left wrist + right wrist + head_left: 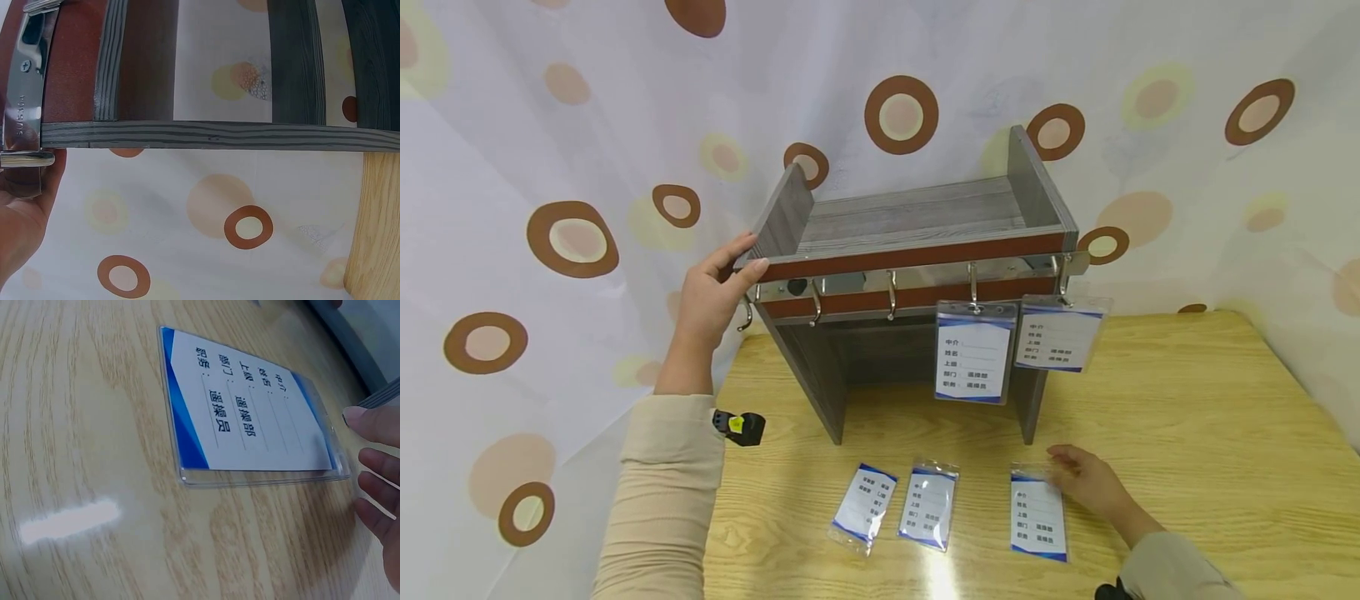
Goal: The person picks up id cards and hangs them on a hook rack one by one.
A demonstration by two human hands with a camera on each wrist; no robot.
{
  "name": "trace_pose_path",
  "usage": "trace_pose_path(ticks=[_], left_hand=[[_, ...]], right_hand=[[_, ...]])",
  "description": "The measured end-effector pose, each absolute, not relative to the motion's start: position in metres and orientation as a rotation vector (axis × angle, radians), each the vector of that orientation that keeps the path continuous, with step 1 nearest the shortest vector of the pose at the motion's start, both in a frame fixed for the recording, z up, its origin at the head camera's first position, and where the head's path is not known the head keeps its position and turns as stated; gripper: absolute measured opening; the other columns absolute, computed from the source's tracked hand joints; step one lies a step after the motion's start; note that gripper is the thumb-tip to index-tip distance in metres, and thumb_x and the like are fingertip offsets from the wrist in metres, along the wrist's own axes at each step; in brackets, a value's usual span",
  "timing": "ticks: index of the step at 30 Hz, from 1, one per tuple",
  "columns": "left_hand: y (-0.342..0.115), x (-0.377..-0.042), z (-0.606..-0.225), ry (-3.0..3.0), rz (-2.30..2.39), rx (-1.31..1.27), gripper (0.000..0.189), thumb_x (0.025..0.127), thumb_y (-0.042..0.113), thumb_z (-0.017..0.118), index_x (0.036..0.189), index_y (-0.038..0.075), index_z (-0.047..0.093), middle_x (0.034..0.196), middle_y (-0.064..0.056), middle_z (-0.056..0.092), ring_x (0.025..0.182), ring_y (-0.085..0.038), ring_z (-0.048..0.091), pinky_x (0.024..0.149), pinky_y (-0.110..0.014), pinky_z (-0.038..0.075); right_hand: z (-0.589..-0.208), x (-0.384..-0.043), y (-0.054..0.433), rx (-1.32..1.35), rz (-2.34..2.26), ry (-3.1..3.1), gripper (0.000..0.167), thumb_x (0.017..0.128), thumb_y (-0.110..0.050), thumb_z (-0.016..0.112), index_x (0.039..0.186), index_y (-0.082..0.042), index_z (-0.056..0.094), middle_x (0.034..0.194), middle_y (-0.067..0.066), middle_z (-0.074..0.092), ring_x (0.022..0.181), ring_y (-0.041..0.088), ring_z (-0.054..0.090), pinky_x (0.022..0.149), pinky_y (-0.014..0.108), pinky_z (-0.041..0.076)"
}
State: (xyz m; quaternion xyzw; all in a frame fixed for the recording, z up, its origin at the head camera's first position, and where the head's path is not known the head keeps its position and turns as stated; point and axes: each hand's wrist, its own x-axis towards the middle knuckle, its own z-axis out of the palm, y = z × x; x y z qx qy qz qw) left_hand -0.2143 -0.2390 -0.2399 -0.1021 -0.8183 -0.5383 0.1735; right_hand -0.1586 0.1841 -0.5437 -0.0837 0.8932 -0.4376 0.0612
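While my left hand [706, 298] is gripping the rack [917, 210], presumably steadying it, my loose-fingered right hand [1093, 485] is hovering beside the lower-right badge [1036, 518].

Downward head view, two closer wrist views

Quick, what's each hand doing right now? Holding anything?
Left hand: closed, gripping a front corner of the gray shelf.
Right hand: open, holding nothing, close to a badge.
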Motion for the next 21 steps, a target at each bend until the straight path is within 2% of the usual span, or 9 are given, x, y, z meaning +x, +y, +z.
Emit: trace_pose_path(ticks=[6, 10, 15, 21], left_hand=[[-0.239, -0.215, -0.24, -2.313, -1.532, -0.296, 0.048, 0.083, 0.021, 0.059, 0.125, 0.002, 0.046, 0.132, -0.006, 0.039, 0.121, -0.013, 0.032, 0.095, -0.029, 0.031], [-0.239, -0.215, -0.24, -2.313, -1.531, -0.293, 0.048, 0.083, 0.021, 0.059, 0.125, 0.002, 0.046, 0.132, -0.006, 0.039, 0.121, -0.012, 0.032, 0.095, -0.029, 0.031], [-0.239, -0.215, -0.24, -2.318, -1.52, -0.291, 0.048, 0.083, 0.021, 0.059, 0.125, 0.003, 0.046, 0.132, -0.005, 0.039, 0.121, -0.012, 0.032, 0.095, -0.029, 0.031], [-0.239, -0.215, -0.241, -2.326, -1.511, -0.283, 0.048, 0.082, 0.022, 0.059, 0.125, 0.004, 0.046, 0.132, -0.005, 0.038, 0.121, -0.012, 0.032, 0.095, -0.028, 0.031]], right_hand=[[-0.549, -0.161, 0.183, -0.342, -1.293, 2.743, 0.047, 0.071, -0.003, 0.067, 0.111, 0.013, 0.048, 0.107, 0.029, 0.05, 0.099, 0.043, 0.047, 0.083, 0.048, 0.039], [-0.552, -0.162, 0.183, -0.382, -1.247, 2.787, 0.049, 0.067, -0.002, 0.07, 0.108, 0.014, 0.049, 0.103, 0.027, 0.053, 0.096, 0.041, 0.049, 0.082, 0.048, 0.039], [-0.555, -0.163, 0.183, -0.433, -1.152, 2.852, 0.056, 0.059, -0.008, 0.076, 0.106, 0.013, 0.052, 0.098, 0.024, 0.054, 0.091, 0.038, 0.049, 0.079, 0.048, 0.04], [-0.558, -0.162, 0.181, -0.43, -1.013, 2.891, 0.057, 0.057, -0.016, 0.078, 0.104, 0.007, 0.054, 0.099, 0.021, 0.05, 0.091, 0.038, 0.045, 0.079, 0.05, 0.037]])
